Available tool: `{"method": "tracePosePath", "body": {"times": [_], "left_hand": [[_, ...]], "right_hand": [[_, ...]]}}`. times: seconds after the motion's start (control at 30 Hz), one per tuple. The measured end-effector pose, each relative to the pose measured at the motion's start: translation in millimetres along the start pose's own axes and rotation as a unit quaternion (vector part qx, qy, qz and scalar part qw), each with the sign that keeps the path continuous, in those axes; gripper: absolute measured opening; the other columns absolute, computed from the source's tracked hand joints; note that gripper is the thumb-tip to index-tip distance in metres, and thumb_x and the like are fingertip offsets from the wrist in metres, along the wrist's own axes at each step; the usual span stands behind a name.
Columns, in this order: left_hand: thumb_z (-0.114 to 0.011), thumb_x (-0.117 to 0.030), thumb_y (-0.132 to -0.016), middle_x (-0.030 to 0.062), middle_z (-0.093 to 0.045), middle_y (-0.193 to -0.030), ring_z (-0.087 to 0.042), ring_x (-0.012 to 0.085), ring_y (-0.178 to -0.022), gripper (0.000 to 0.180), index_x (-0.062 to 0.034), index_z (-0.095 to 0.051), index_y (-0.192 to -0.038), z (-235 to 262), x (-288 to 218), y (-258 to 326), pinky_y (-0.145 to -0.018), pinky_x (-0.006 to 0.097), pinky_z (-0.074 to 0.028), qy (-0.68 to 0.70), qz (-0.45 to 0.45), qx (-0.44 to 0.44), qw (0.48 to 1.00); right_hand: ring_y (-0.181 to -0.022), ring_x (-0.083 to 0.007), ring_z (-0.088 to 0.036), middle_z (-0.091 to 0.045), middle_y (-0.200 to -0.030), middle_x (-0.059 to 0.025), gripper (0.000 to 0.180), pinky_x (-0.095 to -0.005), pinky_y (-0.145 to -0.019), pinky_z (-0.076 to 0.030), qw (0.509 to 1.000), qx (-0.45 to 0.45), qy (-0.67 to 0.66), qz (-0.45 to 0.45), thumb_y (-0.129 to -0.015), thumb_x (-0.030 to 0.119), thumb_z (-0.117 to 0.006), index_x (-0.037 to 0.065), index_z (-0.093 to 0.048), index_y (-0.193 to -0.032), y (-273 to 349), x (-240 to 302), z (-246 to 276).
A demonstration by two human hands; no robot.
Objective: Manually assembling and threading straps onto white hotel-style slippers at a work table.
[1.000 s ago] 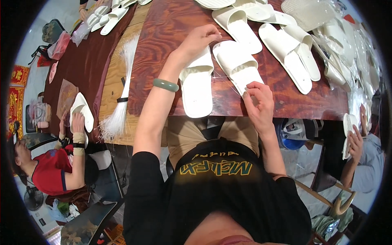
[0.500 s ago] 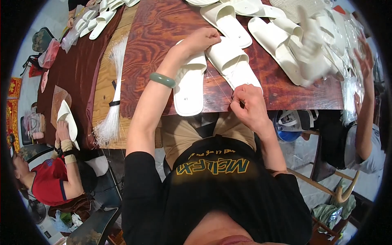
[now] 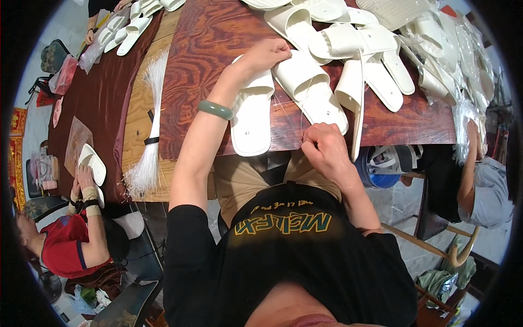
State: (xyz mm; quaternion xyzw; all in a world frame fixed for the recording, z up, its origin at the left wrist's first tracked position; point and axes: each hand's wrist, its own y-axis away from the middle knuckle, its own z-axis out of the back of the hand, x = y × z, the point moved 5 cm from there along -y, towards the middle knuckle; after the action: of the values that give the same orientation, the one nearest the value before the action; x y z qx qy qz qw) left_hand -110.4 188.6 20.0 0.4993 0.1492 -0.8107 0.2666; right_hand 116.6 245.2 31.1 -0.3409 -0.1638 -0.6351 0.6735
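Two white slippers lie side by side on the reddish wooden table in front of me, the left slipper (image 3: 251, 122) and the right slipper (image 3: 310, 90). My left hand (image 3: 266, 54), with a green bangle on its wrist, is closed at their far ends; what its fingers hold is hidden. Thin clear plastic strands (image 3: 301, 121) stretch between the slippers toward my right hand (image 3: 327, 146). That hand is closed in a pinch on a strand at the near end of the right slipper. Beside it, another white slipper (image 3: 358, 103) stands tilted on its edge, overhanging the table's front.
More white slippers (image 3: 381, 82) pile up at the far right, next to plastic-wrapped ones (image 3: 463, 54). A bundle of white plastic ties (image 3: 154, 120) lies on the left. One person (image 3: 65, 240) handles a slipper at the left table; another (image 3: 485, 191) sits at the right.
Slippers that were blurred in mid-air at the right have landed among the others, one tilted beside my right hand. The right-hand person's raised arm has dropped. My right hand has shifted slightly.
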Motion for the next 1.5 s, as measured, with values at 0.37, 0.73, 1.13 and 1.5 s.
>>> {"method": "tracePosePath", "body": {"times": [0.37, 0.73, 1.13, 1.5], "left_hand": [[-0.052, -0.018, -0.091, -0.0032, -0.052, -0.077, -0.046, 0.0061, -0.072, 0.018, -0.0011, -0.056, -0.090, 0.6, 3.0, 1.9, -0.064, 0.022, -0.039, 0.018, -0.014, -0.023, 0.999], [-0.052, -0.020, -0.092, -0.0039, -0.052, -0.077, -0.045, 0.0055, -0.071, 0.019, -0.0013, -0.056, -0.091, -1.3, -3.0, 2.0, -0.062, 0.022, -0.039, 0.031, -0.021, 0.012, 0.999], [-0.055, -0.019, -0.090, -0.0020, -0.057, -0.080, -0.048, 0.0060, -0.068, 0.016, -0.0036, -0.058, -0.090, 6.9, 5.1, 2.0, -0.061, 0.021, -0.040, 0.146, 0.023, -0.031, 0.989], [-0.059, -0.015, -0.088, 0.0007, -0.063, -0.082, -0.055, 0.0064, -0.071, 0.017, -0.0006, -0.064, -0.095, 13.8, 9.4, -5.2, -0.066, 0.019, -0.044, 0.256, 0.062, -0.020, 0.964]], "right_hand": [[-0.070, -0.0334, -0.053, -0.056, -0.067, -0.0157, 0.022, -0.0403, -0.068, -0.037, 0.998, 0.032, -0.001, -0.058, -0.074, 0.017, -0.051, 0.001, -0.054, -0.060, 4.7, 3.1, 1.5], [-0.060, -0.0386, -0.058, -0.058, -0.065, -0.0215, 0.024, -0.0453, -0.060, -0.046, 0.986, 0.000, 0.167, -0.019, -0.075, 0.016, -0.050, -0.002, -0.058, -0.061, -40.3, -17.2, 19.6], [-0.059, -0.0308, -0.060, -0.058, -0.078, -0.0134, 0.015, -0.0403, -0.055, -0.050, 0.938, -0.056, 0.339, -0.050, -0.082, 0.019, -0.055, 0.004, -0.057, -0.079, -69.1, -39.7, 16.8], [-0.058, -0.0299, -0.062, -0.056, -0.080, -0.0134, 0.015, -0.0386, -0.052, -0.051, 0.940, -0.077, 0.331, -0.020, -0.082, 0.019, -0.056, 0.004, -0.054, -0.081, -69.3, -42.8, 15.4]]}}
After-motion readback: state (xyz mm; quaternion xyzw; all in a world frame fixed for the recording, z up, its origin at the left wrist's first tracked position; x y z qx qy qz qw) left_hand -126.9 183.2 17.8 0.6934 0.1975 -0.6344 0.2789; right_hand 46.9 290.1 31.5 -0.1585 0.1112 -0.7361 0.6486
